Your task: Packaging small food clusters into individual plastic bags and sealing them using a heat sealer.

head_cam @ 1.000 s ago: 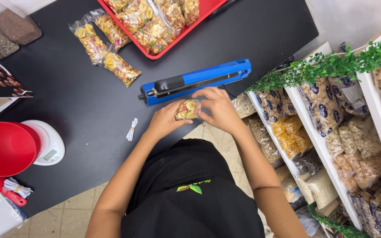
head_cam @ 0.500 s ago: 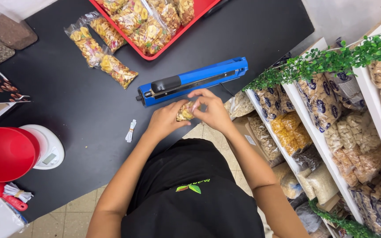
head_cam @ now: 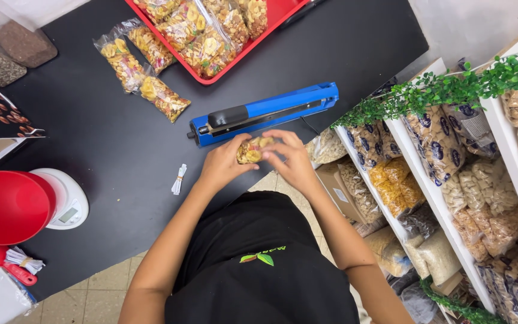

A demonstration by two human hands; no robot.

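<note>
Black tabletop [head_cam: 103,156] — blue heat sealer [head_cam: 265,113] near its edge. Left hand [head_cam: 223,163] and right hand [head_cam: 292,159] together clasp a small snack bag [head_cam: 252,150] — each grip closed on it.

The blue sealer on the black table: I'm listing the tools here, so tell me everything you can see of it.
The blue sealer is a long, narrow bar, blue and metal-looking, with a black handle piece on top toward its left end. Its arm is down, closed. It lies flat and slanted on the black table, its right end higher in the picture. Both hands, left hand and right hand, hold a small snack bag just in front of it; whether they touch it is unclear.
</note>
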